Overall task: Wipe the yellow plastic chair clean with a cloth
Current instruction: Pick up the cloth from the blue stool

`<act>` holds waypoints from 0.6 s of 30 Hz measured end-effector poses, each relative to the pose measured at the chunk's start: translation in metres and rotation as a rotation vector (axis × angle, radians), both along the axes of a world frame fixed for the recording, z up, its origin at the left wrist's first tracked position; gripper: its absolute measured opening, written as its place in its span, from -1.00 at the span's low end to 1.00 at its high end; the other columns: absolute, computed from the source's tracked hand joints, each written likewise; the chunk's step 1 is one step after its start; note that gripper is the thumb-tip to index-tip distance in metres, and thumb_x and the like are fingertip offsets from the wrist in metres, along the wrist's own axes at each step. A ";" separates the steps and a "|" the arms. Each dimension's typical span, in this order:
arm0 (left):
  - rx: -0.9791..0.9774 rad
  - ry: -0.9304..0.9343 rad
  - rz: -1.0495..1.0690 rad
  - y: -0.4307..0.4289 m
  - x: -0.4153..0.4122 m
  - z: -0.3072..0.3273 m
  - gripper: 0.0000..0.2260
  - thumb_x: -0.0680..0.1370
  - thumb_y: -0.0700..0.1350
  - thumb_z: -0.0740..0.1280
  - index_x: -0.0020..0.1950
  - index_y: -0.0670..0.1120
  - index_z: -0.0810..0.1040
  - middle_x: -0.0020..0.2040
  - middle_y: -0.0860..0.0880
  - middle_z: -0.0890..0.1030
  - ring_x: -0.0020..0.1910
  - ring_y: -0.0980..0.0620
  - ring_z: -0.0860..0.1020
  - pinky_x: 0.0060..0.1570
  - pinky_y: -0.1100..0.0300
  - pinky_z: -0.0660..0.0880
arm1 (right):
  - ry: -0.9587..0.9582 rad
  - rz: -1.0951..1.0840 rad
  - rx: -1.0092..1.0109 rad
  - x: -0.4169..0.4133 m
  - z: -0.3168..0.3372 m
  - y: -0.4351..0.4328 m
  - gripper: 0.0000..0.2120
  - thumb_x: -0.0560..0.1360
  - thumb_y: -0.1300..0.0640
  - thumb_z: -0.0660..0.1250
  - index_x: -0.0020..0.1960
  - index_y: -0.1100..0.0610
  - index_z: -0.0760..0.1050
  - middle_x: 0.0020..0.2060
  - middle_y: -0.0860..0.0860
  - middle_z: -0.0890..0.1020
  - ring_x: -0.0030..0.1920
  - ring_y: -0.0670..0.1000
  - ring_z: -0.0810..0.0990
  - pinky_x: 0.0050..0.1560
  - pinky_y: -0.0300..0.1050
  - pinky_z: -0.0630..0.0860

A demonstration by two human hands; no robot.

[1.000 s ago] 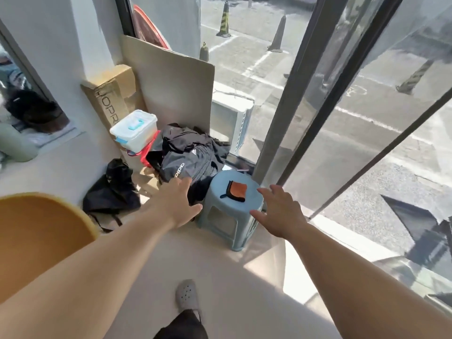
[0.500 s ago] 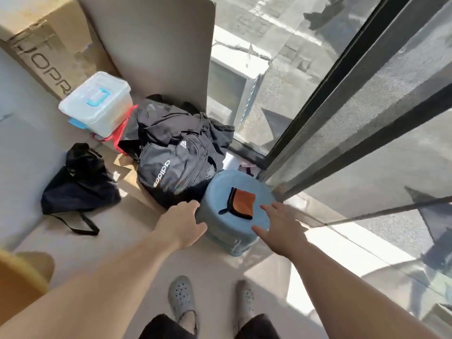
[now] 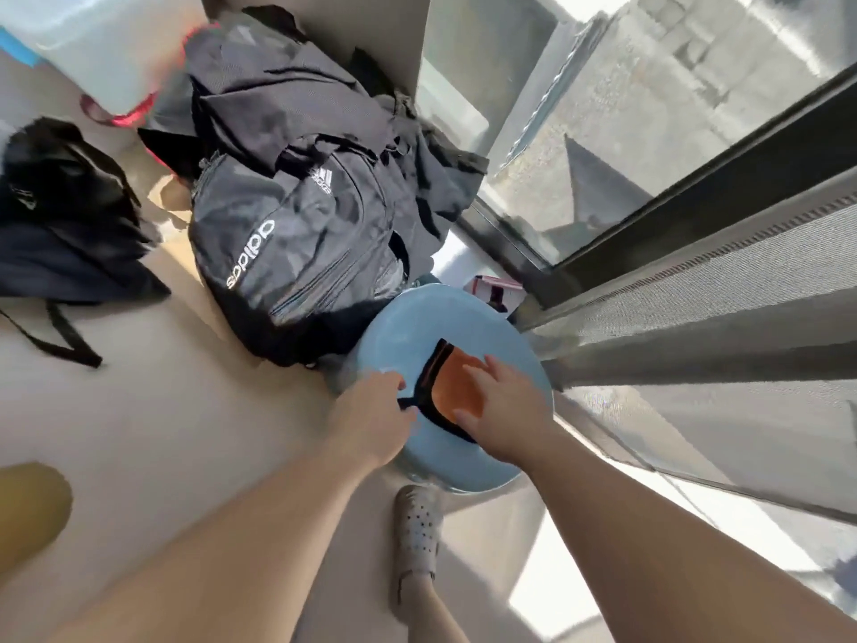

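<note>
An orange cloth [image 3: 457,387] with black trim lies on the round top of a blue stool [image 3: 408,327]. My right hand [image 3: 503,413] lies flat on the cloth's right side, fingers spread over the orange part. My left hand [image 3: 371,422] is at the cloth's left side, and its fingertips and thumb pinch the black corner. The view is blurred. Only a rounded piece of the yellow plastic chair [image 3: 30,508] shows, at the bottom left, well away from both hands.
A black Adidas backpack [image 3: 287,215] leans against the stool's left side. A dark bag [image 3: 65,215] lies on the floor at far left, with a clear storage box [image 3: 106,48] behind it. A glass door frame [image 3: 695,187] runs along the right. My foot in a grey clog [image 3: 417,531] stands below the stool.
The camera dropped closer to the stool. Both hands came in from the stool's sides onto the cloth, the right one onto the orange part and the left one to the black corner.
</note>
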State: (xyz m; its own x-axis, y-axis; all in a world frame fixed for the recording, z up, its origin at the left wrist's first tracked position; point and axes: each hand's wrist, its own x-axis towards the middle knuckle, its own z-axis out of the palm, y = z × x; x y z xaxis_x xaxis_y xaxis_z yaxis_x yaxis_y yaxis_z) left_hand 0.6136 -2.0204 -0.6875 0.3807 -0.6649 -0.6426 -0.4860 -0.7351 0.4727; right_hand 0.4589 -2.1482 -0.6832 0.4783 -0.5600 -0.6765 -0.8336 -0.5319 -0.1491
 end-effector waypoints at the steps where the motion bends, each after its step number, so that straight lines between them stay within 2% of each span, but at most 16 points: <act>1: 0.007 0.026 -0.010 -0.003 -0.006 -0.009 -0.65 0.56 0.07 0.33 0.32 0.02 0.48 0.27 -0.01 0.51 0.24 -0.08 0.51 0.20 0.07 0.45 | 0.012 0.014 0.005 -0.002 -0.010 -0.001 -0.31 0.55 -0.28 0.27 0.60 -0.13 0.18 0.64 -0.02 0.09 0.60 0.14 0.10 0.54 0.14 0.19; 4: 0.023 0.087 -0.047 -0.009 -0.024 -0.026 -0.66 0.58 0.06 0.32 0.31 -0.03 0.47 0.25 -0.02 0.47 0.24 -0.08 0.50 0.21 0.05 0.45 | 0.036 0.045 0.007 -0.008 -0.029 0.000 -0.38 0.54 -0.26 0.26 0.54 -0.06 0.29 0.57 -0.02 0.24 0.54 0.15 0.21 0.48 0.13 0.25; 6: 0.022 0.092 0.007 -0.012 -0.033 -0.035 -0.64 0.59 0.06 0.31 0.32 -0.07 0.46 0.23 -0.04 0.43 0.19 -0.09 0.51 0.20 0.01 0.47 | 0.036 0.074 0.007 -0.010 -0.033 0.003 -0.49 0.56 -0.20 0.25 0.45 -0.04 0.38 0.49 -0.05 0.33 0.45 0.13 0.32 0.40 0.09 0.33; 9: 0.012 0.133 0.192 -0.018 -0.043 -0.041 -0.64 0.52 0.10 0.35 0.23 -0.05 0.52 0.16 -0.07 0.51 0.06 -0.10 0.56 0.10 -0.05 0.54 | -0.076 0.032 0.049 -0.008 -0.029 0.008 -0.66 0.60 -0.07 0.23 0.34 -0.03 0.49 0.40 -0.07 0.42 0.34 0.11 0.44 0.29 0.08 0.42; 11: -0.019 0.193 0.357 -0.019 -0.047 -0.037 -0.64 0.49 0.08 0.38 0.21 -0.05 0.54 0.13 -0.08 0.57 0.02 -0.07 0.57 0.09 -0.02 0.55 | -0.206 -0.033 0.118 -0.005 -0.014 0.011 -0.67 0.62 0.03 0.25 0.36 0.00 0.53 0.39 -0.07 0.45 0.33 0.09 0.48 0.26 0.07 0.45; 13: -0.048 0.227 0.475 -0.015 -0.048 -0.019 -0.63 0.53 -0.01 0.40 0.31 -0.06 0.50 0.17 -0.03 0.54 0.08 -0.01 0.53 0.13 0.10 0.49 | -0.299 -0.053 0.173 -0.001 0.011 0.014 -0.67 0.63 0.13 0.26 0.37 0.02 0.55 0.37 -0.07 0.48 0.31 0.06 0.49 0.27 0.09 0.46; 15: -0.084 0.264 0.537 -0.004 -0.045 0.010 -0.64 0.57 -0.06 0.37 0.36 -0.04 0.46 0.18 0.02 0.50 0.12 0.04 0.49 0.04 0.25 0.42 | -0.359 -0.006 0.217 0.001 0.043 0.020 -0.68 0.62 0.18 0.26 0.34 0.02 0.58 0.34 -0.06 0.52 0.30 0.05 0.50 0.24 0.13 0.48; 18: -0.162 0.341 0.628 0.024 -0.035 0.073 -0.70 0.59 -0.15 0.32 0.32 0.03 0.45 0.14 0.09 0.54 0.19 0.05 0.53 0.00 0.30 0.40 | -0.455 0.100 0.264 0.002 0.095 0.033 -0.70 0.63 0.18 0.26 0.31 -0.01 0.60 0.31 -0.11 0.54 0.30 -0.02 0.51 0.26 0.06 0.48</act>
State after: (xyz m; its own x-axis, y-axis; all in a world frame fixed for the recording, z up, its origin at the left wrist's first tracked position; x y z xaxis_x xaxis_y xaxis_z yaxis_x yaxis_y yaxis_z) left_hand 0.5785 -1.9967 -0.6146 0.5178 -0.4840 -0.7055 0.1975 -0.7347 0.6490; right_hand 0.4609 -2.1157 -0.5878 0.7985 -0.3355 -0.4999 -0.6006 -0.5007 -0.6233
